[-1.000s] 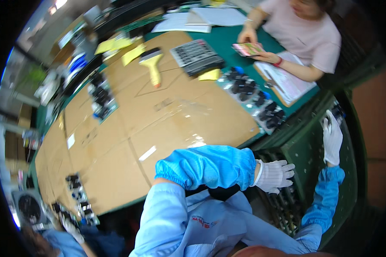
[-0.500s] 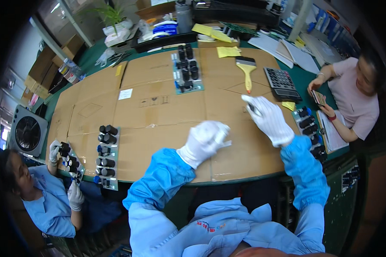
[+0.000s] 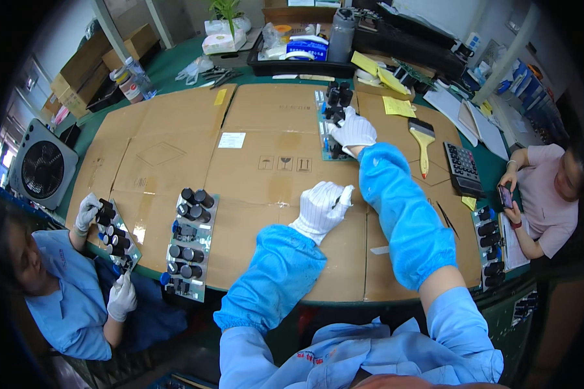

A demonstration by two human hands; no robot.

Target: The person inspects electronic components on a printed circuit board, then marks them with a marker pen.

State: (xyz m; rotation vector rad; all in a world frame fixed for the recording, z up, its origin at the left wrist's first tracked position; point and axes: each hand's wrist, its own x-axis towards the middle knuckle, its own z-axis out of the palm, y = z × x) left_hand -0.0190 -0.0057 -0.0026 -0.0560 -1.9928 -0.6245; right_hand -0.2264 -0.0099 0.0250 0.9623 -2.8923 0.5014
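Note:
My right hand (image 3: 355, 129), in a white striped glove, reaches to the far circuit board (image 3: 326, 148), fingers closed over its black cylindrical capacitors; the glove covers the board's middle. My left hand (image 3: 322, 211), gloved too, is closed above the cardboard (image 3: 266, 240). A small dark bit shows at its fingers, too little to name. Dark slim tweezers (image 3: 446, 219) lie on the cardboard right of my right forearm. A white strip (image 3: 379, 250) lies between my arms.
Another circuit board (image 3: 204, 259) lies at the near left. Beside it, a co-worker (image 3: 65, 285) in gloves handles a board (image 3: 126, 243). At right are a brush (image 3: 423, 144), a calculator (image 3: 462, 167), a board (image 3: 490, 246) and a seated person (image 3: 548, 188) holding a phone.
My right hand has moved far and left onto the far circuit board. Tweezers now show where it was. My left hand stays closed over the cardboard, now away from the white strip. The view has shifted.

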